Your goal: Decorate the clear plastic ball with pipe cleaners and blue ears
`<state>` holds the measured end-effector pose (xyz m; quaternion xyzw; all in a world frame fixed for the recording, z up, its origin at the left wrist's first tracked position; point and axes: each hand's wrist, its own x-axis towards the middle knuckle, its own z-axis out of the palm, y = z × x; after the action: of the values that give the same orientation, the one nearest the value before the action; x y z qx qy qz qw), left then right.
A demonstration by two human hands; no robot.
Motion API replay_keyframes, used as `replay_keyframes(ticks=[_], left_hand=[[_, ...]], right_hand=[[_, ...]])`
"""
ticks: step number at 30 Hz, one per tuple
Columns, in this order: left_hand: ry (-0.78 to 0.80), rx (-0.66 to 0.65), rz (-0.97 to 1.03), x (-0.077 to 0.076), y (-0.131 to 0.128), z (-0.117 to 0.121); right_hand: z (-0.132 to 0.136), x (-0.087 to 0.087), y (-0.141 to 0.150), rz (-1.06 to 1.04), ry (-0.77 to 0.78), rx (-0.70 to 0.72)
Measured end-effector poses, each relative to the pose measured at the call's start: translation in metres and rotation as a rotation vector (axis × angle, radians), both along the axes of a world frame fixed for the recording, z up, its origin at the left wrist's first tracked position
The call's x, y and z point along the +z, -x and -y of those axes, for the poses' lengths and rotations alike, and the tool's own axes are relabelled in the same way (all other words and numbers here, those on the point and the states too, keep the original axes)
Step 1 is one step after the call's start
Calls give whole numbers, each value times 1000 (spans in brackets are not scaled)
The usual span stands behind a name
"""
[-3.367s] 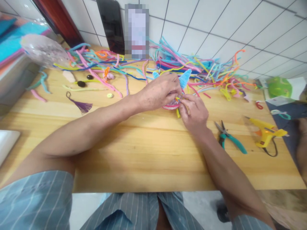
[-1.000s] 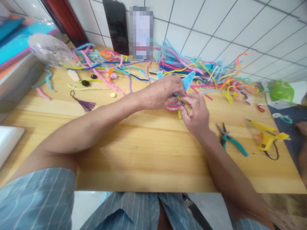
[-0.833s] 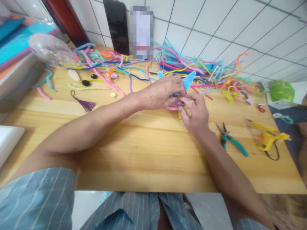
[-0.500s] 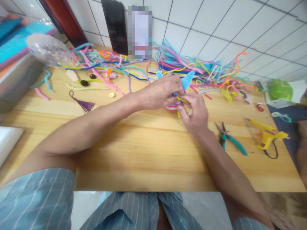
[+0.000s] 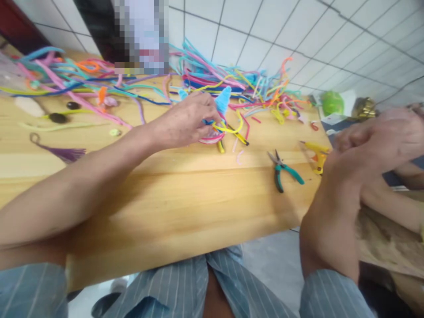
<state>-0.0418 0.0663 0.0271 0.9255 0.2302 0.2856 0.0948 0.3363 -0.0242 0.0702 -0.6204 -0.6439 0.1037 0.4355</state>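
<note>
My left hand is closed on a small pipe-cleaner figure with pointed blue ears and a pink-and-white lower edge. Most of the figure is hidden behind the fingers. From its right side a yellow pipe cleaner curls out. Close by on the table lies a yellow-and-black tool, partly covered. Off to the right, away from the figure, my right hand is raised and smeared by motion. Its fingers look bent, but whether they hold anything does not show.
Teal-handled pliers and a yellow glue gun lie to the right. Many coloured pipe cleaners spread along the tiled wall. A purple tassel and black oval pieces are left. Another person's arm shows at the right.
My right hand has let go of the figure and swung far to the right. The view has turned right, while my left hand still holds the figure.
</note>
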Motion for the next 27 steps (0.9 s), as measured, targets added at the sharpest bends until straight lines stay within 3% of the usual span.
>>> replay_keyframes(ticks=[5,10,14,19,23,27], left_hand=[[-6,-6,7,-1,0,-3],[61,13,29,2,0,0],[56,-19,90,-2,-1,-3],[27,-46,130,-9,-2,-7],[47,-17,80,-3,-1,-2],[58,-3,43,2,-1,3]], right_hand=[[45,-19,-26,-87,38,-184],[58,-53,-31,-137,23,-273],[54,-71,-8,-81,115,-180],[41,-78,32,205,188,115],[26,-79,47,478,198,186],[10,-83,51,603,172,265]])
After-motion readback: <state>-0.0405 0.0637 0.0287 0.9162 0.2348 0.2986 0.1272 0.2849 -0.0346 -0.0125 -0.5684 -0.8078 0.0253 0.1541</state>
